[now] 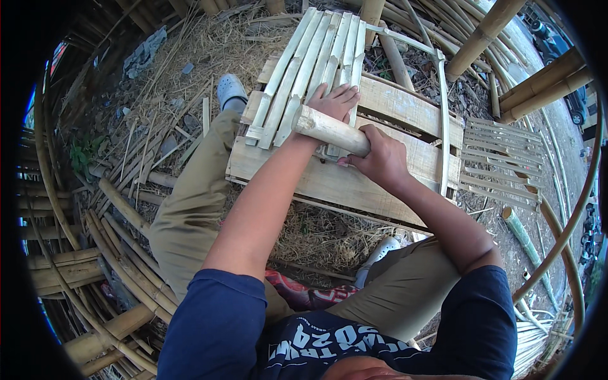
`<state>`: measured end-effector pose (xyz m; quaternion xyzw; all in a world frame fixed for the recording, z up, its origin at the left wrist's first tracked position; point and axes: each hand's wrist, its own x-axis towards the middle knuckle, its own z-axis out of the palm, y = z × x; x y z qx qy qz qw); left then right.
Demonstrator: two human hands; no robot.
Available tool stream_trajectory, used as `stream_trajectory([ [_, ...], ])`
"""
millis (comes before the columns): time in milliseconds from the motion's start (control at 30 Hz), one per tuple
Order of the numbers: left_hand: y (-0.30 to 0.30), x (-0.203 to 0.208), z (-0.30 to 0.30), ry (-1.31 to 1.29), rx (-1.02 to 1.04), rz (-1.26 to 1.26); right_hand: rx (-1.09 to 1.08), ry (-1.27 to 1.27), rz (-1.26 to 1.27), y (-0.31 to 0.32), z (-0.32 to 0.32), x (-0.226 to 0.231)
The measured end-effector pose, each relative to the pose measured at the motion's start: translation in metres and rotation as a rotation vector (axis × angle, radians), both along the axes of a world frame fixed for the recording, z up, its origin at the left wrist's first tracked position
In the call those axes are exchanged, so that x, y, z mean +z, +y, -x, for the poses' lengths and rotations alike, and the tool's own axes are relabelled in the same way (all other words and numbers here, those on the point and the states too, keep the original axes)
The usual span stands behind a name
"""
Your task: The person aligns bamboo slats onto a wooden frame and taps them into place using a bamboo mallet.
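Note:
Several pale split bamboo slats lie side by side on a low wooden plank table, pointing away from me. My left hand rests on them with its palm down and fingers spread. A short, thick round wooden club is in my right hand, with the fingers wrapped round its right end. The club crosses above my left wrist, and its free end points left. It hides part of that wrist and the near ends of some slats; whether it touches them I cannot tell.
One long strip lies across the table's right side. A slatted bamboo panel lies on the ground beyond it. Bamboo posts stand at the far right. Bamboo poles lie to my left, and straw and scraps cover the ground.

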<state>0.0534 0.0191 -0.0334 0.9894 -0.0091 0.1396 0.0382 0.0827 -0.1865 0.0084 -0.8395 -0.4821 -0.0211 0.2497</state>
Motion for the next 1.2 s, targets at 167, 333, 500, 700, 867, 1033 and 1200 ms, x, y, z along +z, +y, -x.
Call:
stream_trajectory([
  [167,-0.002,-0.001,0.000,-0.003,0.003,0.011,-0.022,0.010,0.017,0.000,0.001,-0.003],
  [333,-0.003,-0.001,0.002,-0.040,0.002,0.012,-0.038,0.013,0.014,0.002,0.001,-0.003],
  [500,-0.002,-0.001,0.001,-0.045,-0.007,0.041,-0.043,-0.027,-0.021,0.002,0.003,-0.005],
  [700,-0.001,-0.001,0.000,-0.044,-0.002,0.036,-0.051,-0.032,-0.007,0.006,0.001,-0.009],
  [867,0.001,-0.003,-0.002,-0.032,0.003,0.028,-0.062,-0.031,0.014,0.007,0.003,-0.008],
  [1033,0.002,-0.005,-0.001,-0.038,-0.019,0.023,-0.073,-0.021,0.047,0.006,-0.003,-0.003],
  [1200,-0.003,-0.003,-0.003,-0.074,-0.034,0.058,-0.053,0.070,0.183,-0.007,-0.008,0.016],
])
